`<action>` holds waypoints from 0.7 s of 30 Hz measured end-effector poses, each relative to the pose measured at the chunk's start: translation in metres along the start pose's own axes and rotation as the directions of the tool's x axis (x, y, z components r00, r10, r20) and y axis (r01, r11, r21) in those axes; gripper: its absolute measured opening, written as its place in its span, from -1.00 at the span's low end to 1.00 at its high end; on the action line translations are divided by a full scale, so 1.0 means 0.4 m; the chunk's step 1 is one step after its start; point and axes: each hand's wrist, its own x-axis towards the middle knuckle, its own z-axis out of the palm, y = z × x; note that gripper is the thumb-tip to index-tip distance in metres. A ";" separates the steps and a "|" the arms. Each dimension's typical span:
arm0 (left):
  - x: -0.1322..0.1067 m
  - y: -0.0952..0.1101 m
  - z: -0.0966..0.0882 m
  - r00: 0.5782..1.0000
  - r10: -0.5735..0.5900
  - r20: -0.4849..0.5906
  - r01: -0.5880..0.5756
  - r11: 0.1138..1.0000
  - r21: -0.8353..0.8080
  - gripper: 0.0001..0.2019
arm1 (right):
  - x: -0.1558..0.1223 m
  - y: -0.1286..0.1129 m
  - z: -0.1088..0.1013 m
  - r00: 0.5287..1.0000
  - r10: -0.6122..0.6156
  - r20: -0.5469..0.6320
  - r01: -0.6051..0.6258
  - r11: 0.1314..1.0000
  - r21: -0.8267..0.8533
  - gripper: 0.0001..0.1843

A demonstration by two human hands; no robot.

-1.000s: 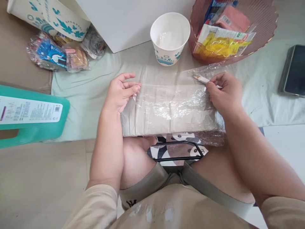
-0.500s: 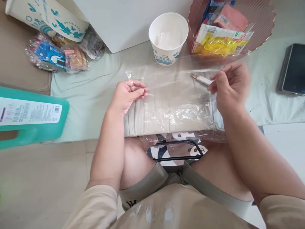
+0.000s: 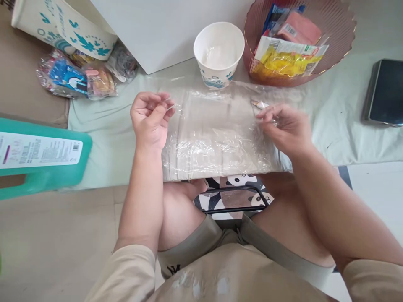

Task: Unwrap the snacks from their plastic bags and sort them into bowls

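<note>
A clear, crinkled plastic sheet (image 3: 217, 147) lies spread over the cloth-covered surface in front of me. My left hand (image 3: 151, 115) is raised at its left edge, thumb and fingertips pinched on a thin pale strand (image 3: 170, 105); what the strand is, I cannot tell. Over the sheet's right side, my right hand (image 3: 285, 128) has its fingers closed on a slim white object (image 3: 260, 105) with a brownish pointed tip aimed left. Most of that object is hidden by the fingers. A white paper cup (image 3: 218, 54) with blue-green print stands upright beyond the sheet.
A pink ribbed bowl (image 3: 340, 37) with packaged snacks is at back right, a dark boxy device (image 3: 385, 92) further right. At left are a green jug (image 3: 75, 163), wrapped items (image 3: 69, 77) and a tilted printed paper tub (image 3: 85, 31). A white box (image 3: 151, 33) stands behind.
My left hand has moved left and up, and the pale strand now shows at its fingertips. My right hand has shifted left with the slim white object, more of which is now covered.
</note>
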 end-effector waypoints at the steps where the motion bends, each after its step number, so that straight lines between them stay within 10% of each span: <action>1: 0.001 -0.002 -0.007 1.000 0.000 0.012 0.000 1.000 0.002 -0.64 | 0.000 0.002 0.001 1.000 -0.015 -0.021 0.014 1.000 -0.019 -0.75; 10: -0.012 0.005 -0.045 0.976 0.025 0.218 -0.011 0.998 -0.065 -0.60 | -0.028 -0.057 -0.027 0.972 -0.235 0.025 0.235 0.972 0.004 -0.87; 21: -0.086 0.075 -0.114 0.913 -0.199 0.356 0.033 0.906 0.422 -0.84 | -0.066 -0.053 -0.085 0.875 -0.019 0.484 0.133 0.970 -0.203 -0.78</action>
